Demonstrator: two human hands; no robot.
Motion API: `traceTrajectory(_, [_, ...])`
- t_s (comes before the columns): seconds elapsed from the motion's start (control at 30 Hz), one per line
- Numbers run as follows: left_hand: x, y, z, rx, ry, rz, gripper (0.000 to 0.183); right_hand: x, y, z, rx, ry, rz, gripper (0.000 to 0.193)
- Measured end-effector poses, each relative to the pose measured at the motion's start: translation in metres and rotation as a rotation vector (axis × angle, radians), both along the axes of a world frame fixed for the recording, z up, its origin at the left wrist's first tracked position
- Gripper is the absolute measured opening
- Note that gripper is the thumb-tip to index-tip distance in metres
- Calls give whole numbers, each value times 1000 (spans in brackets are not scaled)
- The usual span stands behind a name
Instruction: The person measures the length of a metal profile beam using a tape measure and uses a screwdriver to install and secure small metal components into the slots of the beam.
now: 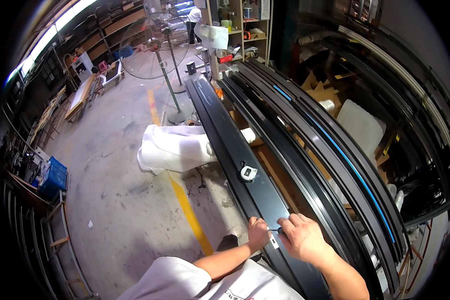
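A long dark grey metal profile [235, 150] runs away from me, and both my hands work over its near part. My right hand [302, 237] is closed round a slim dark-handled tool [280, 230]; its thin shaft points left, but its kind is too small to tell. Close beside it, my left hand [258, 234] is curled with its fingers together at the profile's left edge. What its fingers pinch is hidden. A small white slotted piece [274, 243] lies on the profile just below the hands. Farther up the profile rests a white tape measure [248, 173].
More long profiles [325, 145] lie parallel on the right, one with a blue strip. A white wrapped roll [172, 147] is on the floor to the left. Beyond stand pedestal fans [157, 46], shelves [255, 37] and a distant person [194, 22]. A blue crate [53, 176] sits far left.
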State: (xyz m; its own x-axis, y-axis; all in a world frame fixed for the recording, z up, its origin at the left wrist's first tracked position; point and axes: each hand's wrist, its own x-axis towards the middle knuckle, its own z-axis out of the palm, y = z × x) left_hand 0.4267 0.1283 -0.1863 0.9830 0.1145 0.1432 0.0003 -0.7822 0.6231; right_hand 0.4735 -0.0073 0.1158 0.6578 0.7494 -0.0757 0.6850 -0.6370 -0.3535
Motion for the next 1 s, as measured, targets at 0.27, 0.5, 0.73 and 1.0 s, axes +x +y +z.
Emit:
traceTrajectory(0.27, [1, -5, 11, -10, -46, 60, 16, 3, -1, -2, 23, -42, 1, 50])
traceTrajectory(0.5, [1, -6, 14, -8, -7, 51, 15, 10, -1, -7, 223, -126, 72, 41])
traceTrajectory(0.73, [3, -3, 14, 7, 4, 28, 17, 12, 0, -8, 391, -137, 87, 41])
traceTrajectory(1.0, [1, -2, 7, -22, -17, 33, 18, 6, 1, -1, 310, -98, 64, 31])
